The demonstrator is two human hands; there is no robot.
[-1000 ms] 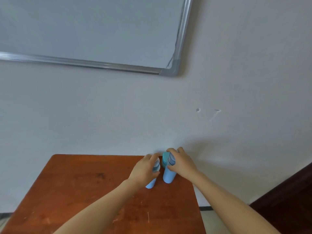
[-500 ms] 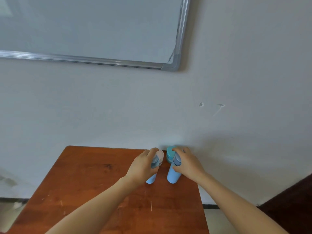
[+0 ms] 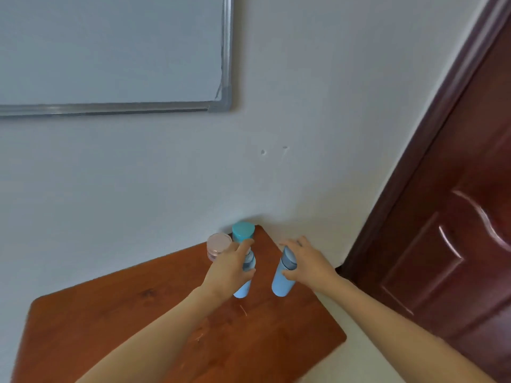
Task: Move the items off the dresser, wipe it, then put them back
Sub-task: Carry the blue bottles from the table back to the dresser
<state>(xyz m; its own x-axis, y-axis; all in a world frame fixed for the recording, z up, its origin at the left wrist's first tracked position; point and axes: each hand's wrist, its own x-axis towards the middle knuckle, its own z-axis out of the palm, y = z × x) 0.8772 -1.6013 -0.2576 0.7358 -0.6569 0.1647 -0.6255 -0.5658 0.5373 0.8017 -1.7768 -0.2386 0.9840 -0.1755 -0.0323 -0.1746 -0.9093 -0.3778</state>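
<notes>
Blue bottle (image 3: pixel 242 287) gripped by the left hand (image 3: pixel 229 269), second bottle (image 3: pixel 281 281) by the right hand (image 3: pixel 307 266): clearing the bench (image 3: pixel 110 313) seems underway. Next, lift both away, clear of the teal-capped jar (image 3: pixel 243 230) behind.

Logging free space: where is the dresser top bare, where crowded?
Bare: dresser top left of the left hand, out to its edge. Crowded: far corner by the wall, with pink jar, teal-capped bottle, left blue bottle, right blue bottle.

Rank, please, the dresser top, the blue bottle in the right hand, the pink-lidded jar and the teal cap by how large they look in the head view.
1. dresser top
2. blue bottle in the right hand
3. pink-lidded jar and teal cap: alike, unranked
</notes>
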